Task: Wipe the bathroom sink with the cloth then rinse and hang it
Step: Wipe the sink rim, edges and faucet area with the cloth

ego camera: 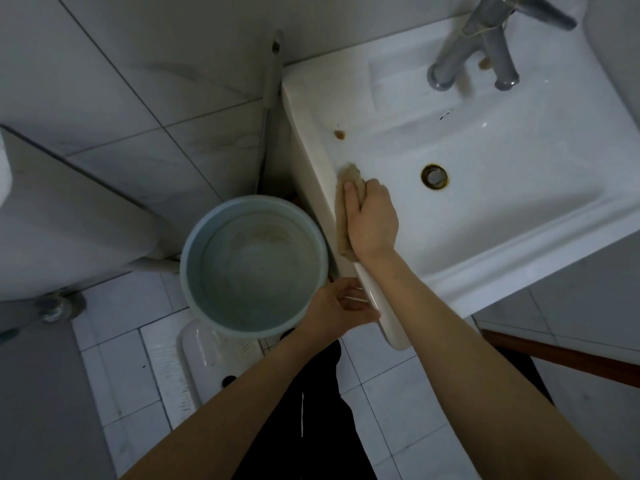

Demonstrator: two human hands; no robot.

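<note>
A white bathroom sink (pixel 519 216) fills the right half of the view. Its drain (pixel 434 177) has a rusty ring, and a brown stain (pixel 339 134) marks the left rim. My right hand (pixel 372 220) presses a beige cloth (pixel 348 188) flat on the sink's left rim, fingers pointing away from me. The cloth shows beyond the fingertips and along the hand's left side. My left hand (pixel 337 304) grips the sink's near left corner from the outside, thumb on the rim. A chrome tap (pixel 485 46) stands at the back of the sink.
A pale blue bucket (pixel 254 268) stands on the floor just left of the sink, close to my left hand. A squat toilet (pixel 204 355) lies in the white tiled floor below it. A grey pipe (pixel 272 81) runs up the tiled wall corner. A partition panel (pixel 69 216) is at left.
</note>
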